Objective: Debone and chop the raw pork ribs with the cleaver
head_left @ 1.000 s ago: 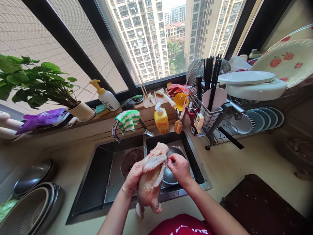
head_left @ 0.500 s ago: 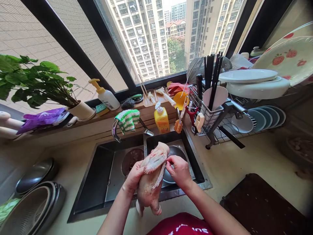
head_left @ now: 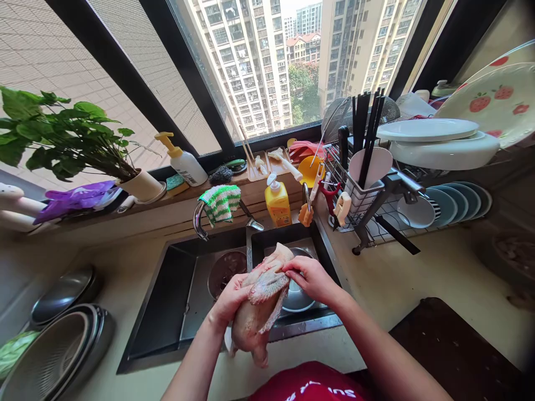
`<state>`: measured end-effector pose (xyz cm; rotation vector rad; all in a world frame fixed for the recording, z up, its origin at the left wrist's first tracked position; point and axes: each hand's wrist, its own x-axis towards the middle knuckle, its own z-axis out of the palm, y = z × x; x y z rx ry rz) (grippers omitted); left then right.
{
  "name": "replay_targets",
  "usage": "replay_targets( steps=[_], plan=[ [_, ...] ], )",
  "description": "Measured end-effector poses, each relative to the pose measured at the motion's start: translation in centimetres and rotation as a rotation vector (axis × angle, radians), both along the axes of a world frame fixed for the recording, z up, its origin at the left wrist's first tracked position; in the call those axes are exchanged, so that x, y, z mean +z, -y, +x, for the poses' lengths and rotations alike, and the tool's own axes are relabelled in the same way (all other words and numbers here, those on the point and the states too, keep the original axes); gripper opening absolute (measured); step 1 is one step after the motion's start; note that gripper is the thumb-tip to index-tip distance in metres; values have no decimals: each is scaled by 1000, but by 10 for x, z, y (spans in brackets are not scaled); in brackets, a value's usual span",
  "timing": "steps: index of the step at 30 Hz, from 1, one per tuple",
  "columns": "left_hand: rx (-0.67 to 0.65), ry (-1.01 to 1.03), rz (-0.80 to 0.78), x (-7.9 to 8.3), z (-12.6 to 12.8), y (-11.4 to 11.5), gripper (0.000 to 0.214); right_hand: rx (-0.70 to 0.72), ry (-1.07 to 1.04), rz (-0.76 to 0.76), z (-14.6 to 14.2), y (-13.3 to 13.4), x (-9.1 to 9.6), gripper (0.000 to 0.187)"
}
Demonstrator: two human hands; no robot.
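Note:
A plucked whole bird (head_left: 251,323), looking like a raw duck or chicken, hangs over the front edge of the double sink (head_left: 184,356). My left hand (head_left: 232,298) is closed around its left side, thumb on top. With fingertips pinched together, my right hand (head_left: 309,275) grips the bird's wing near the upper end of the body. Beneath the right hand a metal bowl (head_left: 298,301) sits in the right basin, partly covered by the bird. A dark round strainer (head_left: 225,270) shows in the left basin.
A tap (head_left: 199,220) draped with a green-striped cloth (head_left: 221,203) stands behind the sink, beside a yellow soap bottle (head_left: 278,203). On the right are a dish rack (head_left: 376,223) and a dark board (head_left: 451,345). Stacked colanders (head_left: 54,362) stand at left.
My right hand has moved up slightly and taken hold of the wing. The bird has tilted a little, its lower end shifting left.

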<state>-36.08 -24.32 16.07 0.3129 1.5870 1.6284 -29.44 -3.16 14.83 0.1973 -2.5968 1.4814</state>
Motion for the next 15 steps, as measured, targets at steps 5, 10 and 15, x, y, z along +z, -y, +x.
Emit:
replay_targets(
  steps=[5,10,15],
  plan=[
    [8,8,1,0,1,-1,42,-20,40,91,-7,-2,-7,14],
    [112,18,91,4,-3,-2,46,-183,284,-2,-12,-12,-66,11],
    [341,-16,192,6,-8,-2,50,-93,426,-6,9,-10,-123,16]
  ],
)
